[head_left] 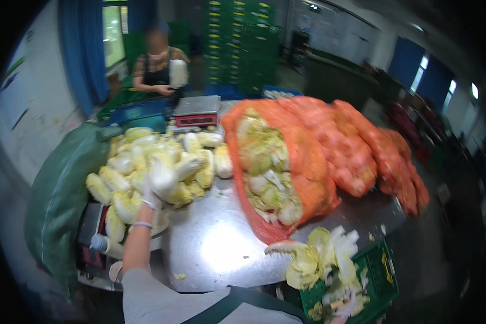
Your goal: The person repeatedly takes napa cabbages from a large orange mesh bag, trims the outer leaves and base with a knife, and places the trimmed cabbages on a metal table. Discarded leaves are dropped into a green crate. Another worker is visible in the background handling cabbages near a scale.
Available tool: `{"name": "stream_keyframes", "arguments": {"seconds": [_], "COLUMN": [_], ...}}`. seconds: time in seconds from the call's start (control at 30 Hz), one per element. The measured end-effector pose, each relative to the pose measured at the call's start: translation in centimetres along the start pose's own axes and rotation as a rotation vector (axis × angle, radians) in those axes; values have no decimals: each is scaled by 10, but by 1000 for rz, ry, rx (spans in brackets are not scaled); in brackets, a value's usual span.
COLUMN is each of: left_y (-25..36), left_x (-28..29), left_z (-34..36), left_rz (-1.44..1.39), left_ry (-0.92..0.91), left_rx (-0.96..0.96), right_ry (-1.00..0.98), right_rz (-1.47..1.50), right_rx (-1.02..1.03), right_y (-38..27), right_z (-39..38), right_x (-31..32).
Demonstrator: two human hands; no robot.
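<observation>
My left hand (151, 198), in a white glove, reaches out to a pile of trimmed napa cabbages (124, 178) on the left of the steel table. Its fingers are partly hidden behind a pale napa cabbage (163, 177), which it grips at the pile's front. At the lower right, my gloved right hand (346, 306) is closed over a green crate (391, 270). A short tan piece shows at its fingers, too unclear to name. Loose cabbage leaves (313, 259) heap over the crate's near-left side and rim.
An orange mesh sack (313, 178), open and full of cabbages, stands mid-table beside more orange sacks (345, 156). A green sack (59, 200) bulges at the left, near a bottle (108, 245). A scale (197, 110) stands at the back; a person (162, 67) holds a pale cabbage beyond it.
</observation>
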State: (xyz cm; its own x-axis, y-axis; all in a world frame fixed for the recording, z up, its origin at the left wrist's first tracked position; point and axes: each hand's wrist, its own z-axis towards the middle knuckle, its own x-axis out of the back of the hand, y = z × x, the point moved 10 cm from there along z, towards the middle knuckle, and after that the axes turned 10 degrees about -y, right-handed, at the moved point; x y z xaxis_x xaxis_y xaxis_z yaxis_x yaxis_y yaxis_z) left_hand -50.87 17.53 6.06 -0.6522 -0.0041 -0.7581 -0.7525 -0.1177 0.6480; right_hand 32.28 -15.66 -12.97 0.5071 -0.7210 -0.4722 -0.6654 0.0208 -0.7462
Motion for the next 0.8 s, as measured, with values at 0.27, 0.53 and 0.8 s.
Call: {"name": "stream_keyframes", "arguments": {"seconds": [0.27,0.53,0.8], "left_y": [-13,-219,-257], "left_x": [43,-155,-203], "left_z": [108,100,56], "left_rz": [253,954,1357], "left_ry": [120,-397,-658], "left_rx": [-63,203,-47], "right_ry": [-269,-767,-73], "right_rz": [-790,-1549,-1802], "right_rx": [-19,536,529], "right_y": [38,135,-13], "right_z": [-46,-50,41], "right_x": [-167,-344,-150]}}
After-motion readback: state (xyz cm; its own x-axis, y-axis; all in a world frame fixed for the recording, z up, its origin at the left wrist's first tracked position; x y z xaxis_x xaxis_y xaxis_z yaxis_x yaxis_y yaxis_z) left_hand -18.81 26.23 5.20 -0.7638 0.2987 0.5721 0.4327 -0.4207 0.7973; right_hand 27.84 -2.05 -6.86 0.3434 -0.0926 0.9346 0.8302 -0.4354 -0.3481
